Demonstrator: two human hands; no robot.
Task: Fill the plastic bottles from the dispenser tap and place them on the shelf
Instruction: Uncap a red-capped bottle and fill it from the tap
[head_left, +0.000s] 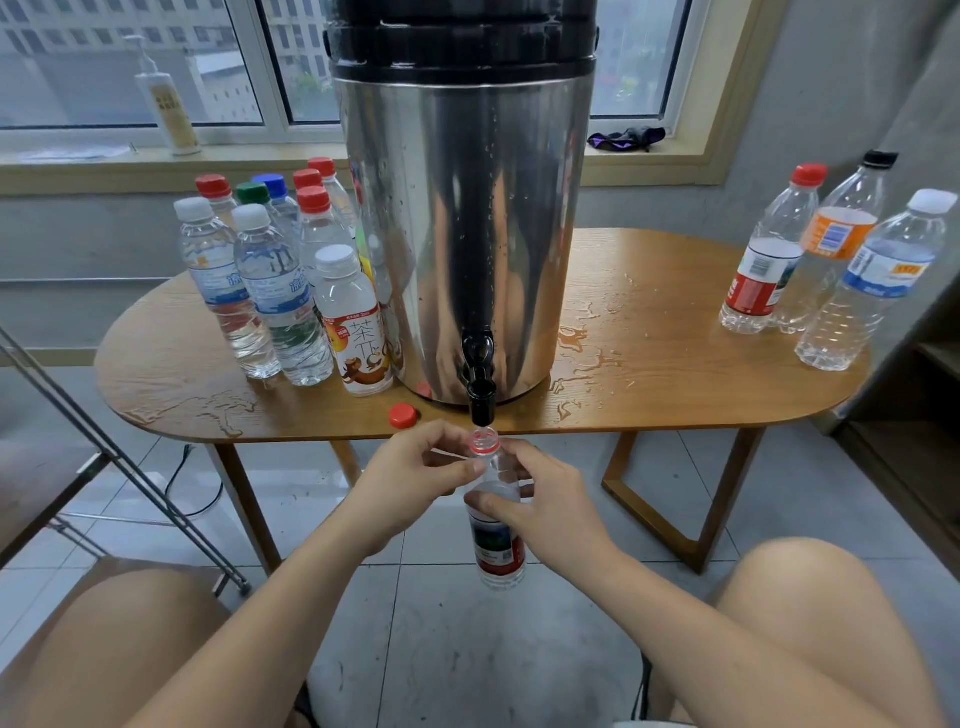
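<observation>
left hand (415, 470), right hand (543, 501) grip bottle (497, 551) | mouth under tap (481, 404) (uncapped)

Glossy steel dispenser (462, 208) on wet wooden table (675, 322).

A plain domestic room is showing: wooden tabletop (675, 291) standing on tiled floor (779, 493), window (130, 67) looking onto city buildings (62, 26), pump bottle (169, 109) sitting on the sill (78, 161).

view: head-worn wide-angle | faces: forward and down | range: table (675, 291) just ahead, dispenser (467, 208) centred, close
</observation>
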